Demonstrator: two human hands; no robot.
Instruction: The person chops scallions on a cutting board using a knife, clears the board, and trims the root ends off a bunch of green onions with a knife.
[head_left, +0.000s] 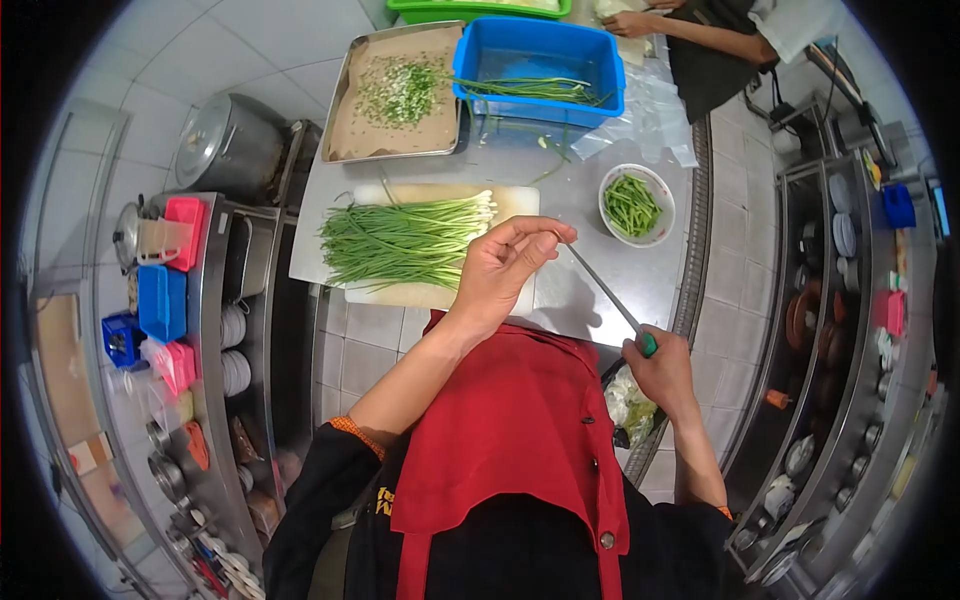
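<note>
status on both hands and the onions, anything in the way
Right hand gripping green-handled knife, left hand at its tip. Spring onions lying on cutting board. Left hand between onions and knife.

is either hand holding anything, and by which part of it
The right hand holds a knife by its green handle. The left hand is at the tip; whether it pinches it cannot be told.

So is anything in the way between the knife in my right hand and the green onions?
Yes, your left hand: it is raised by the tip of the knife, between it and the green onions. Nothing else visible blocks that path; the bowl sits off to the right.
</note>
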